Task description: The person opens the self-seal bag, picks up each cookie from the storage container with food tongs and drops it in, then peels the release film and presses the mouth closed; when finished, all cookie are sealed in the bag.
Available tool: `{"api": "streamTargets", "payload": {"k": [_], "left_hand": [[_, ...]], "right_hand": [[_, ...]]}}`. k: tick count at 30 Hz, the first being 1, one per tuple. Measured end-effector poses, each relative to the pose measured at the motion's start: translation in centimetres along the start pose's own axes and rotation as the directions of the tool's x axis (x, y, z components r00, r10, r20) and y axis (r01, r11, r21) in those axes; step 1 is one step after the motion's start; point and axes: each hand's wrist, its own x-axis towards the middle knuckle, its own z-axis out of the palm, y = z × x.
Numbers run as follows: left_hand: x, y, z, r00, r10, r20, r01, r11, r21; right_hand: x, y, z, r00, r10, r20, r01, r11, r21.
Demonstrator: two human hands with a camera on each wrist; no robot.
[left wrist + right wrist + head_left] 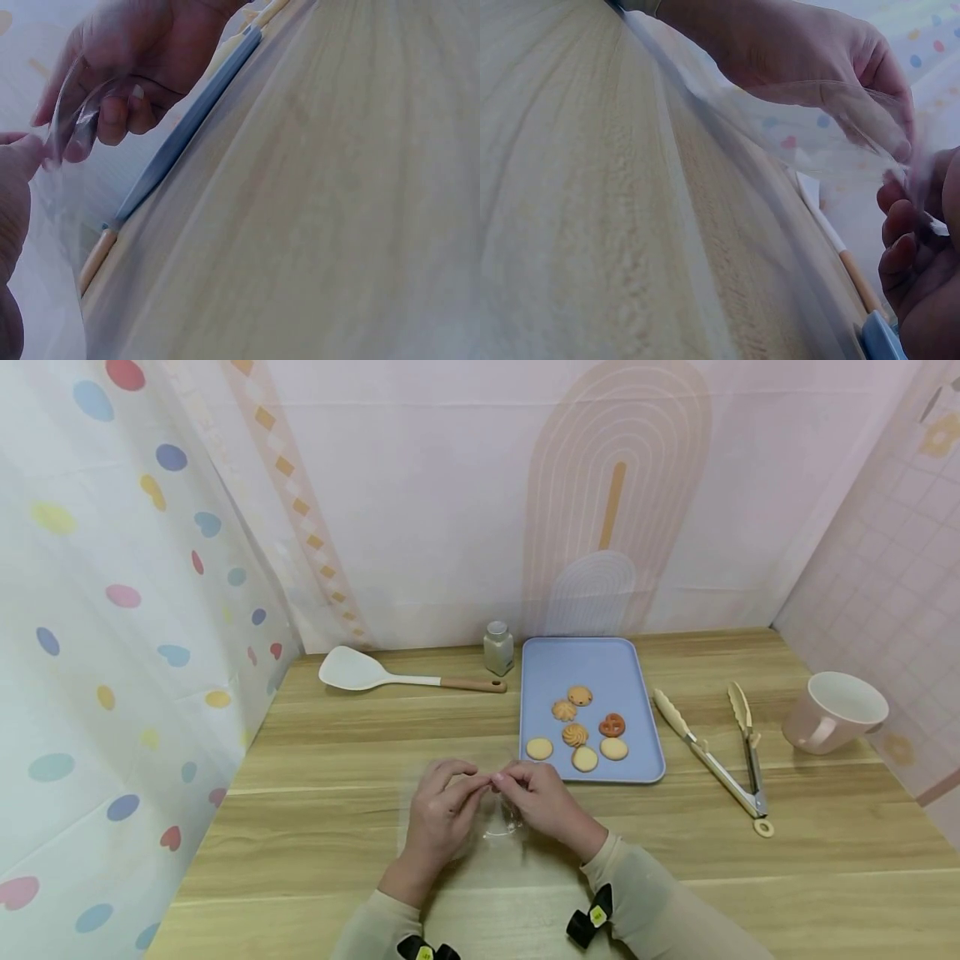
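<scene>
A clear, thin plastic bag (802, 142) is pinched between both hands above the table in front of the tray. My left hand (441, 810) grips its edge between thumb and fingertips. Opposite it, my right hand (546, 802) pinches the film with thumb and index finger, the other fingers curled in. The fingertips of the two hands meet in the head view. In the left wrist view the loose film (79, 112) bends around the right hand's fingers. Just beyond the hands lies a blue tray (577, 660) with several cookies, among them a pretzel-shaped one (612, 725).
A white spatula (354, 670) with a wooden handle lies at the back left, its handle end near a small glass jar (498, 648). Right of the tray are spread tongs (720, 764) and a pink mug (832, 714). Curtains border the wooden table (300, 827).
</scene>
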Motion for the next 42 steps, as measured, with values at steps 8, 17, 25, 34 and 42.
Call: {"api": "streamTargets", "payload": {"k": [8, 17, 25, 34, 42], "left_hand": [[0.0, 0.2, -0.3, 0.990, -0.097, -0.101, 0.106, 0.991, 0.085], [0.1, -0.6, -0.1, 0.975, -0.186, -0.125, 0.189, 0.982, 0.019], [-0.5, -1.0, -0.1, 0.968, -0.244, -0.064, 0.244, 0.970, -0.005], [-0.8, -1.2, 0.4, 0.968, -0.248, -0.026, 0.248, 0.969, -0.008], [-1.5, -1.2, 0.4, 0.947, -0.320, 0.027, 0.320, 0.947, -0.014]], "right_hand": [[-0.1, 0.4, 0.2, 0.997, 0.049, -0.063, -0.056, 0.991, -0.118], [0.1, 0.6, 0.0, 0.985, 0.143, -0.092, -0.164, 0.942, -0.294], [0.0, 0.8, -0.1, 0.983, 0.157, -0.099, -0.181, 0.930, -0.320], [-0.5, -0.8, -2.5, 0.978, 0.170, -0.124, -0.204, 0.911, -0.359], [-5.1, -2.0, -11.6, 0.971, 0.083, -0.224, -0.178, 0.878, -0.444]]}}
